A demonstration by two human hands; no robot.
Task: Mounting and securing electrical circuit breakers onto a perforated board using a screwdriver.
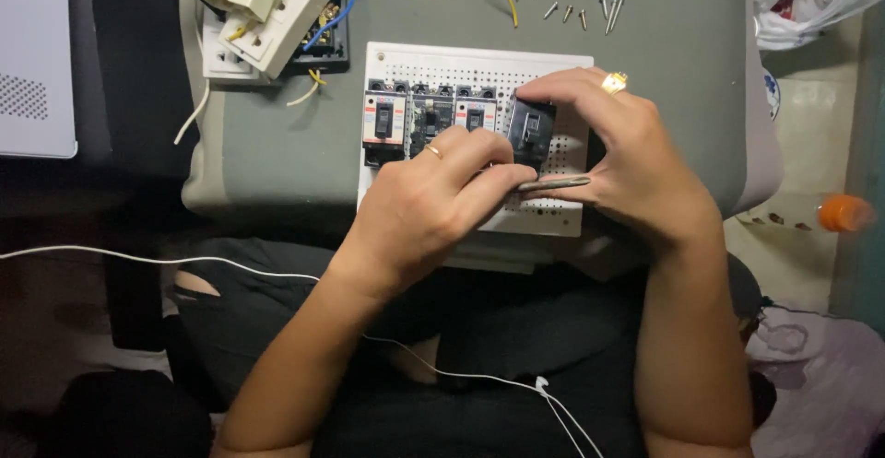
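The right hand point(636, 158) pinches a black rectangular plastic breaker point(531, 133) upright against the white perforated mounting board point(553, 218), its grip closed around it to steady it. The left hand point(433, 200) grips a slim metal screwdriver shaft point(553, 183) just below the breaker. Left of both grips sit three mounted breakers point(429, 117); loose silver screws point(581, 2) lie beyond on the grey table point(682, 71).
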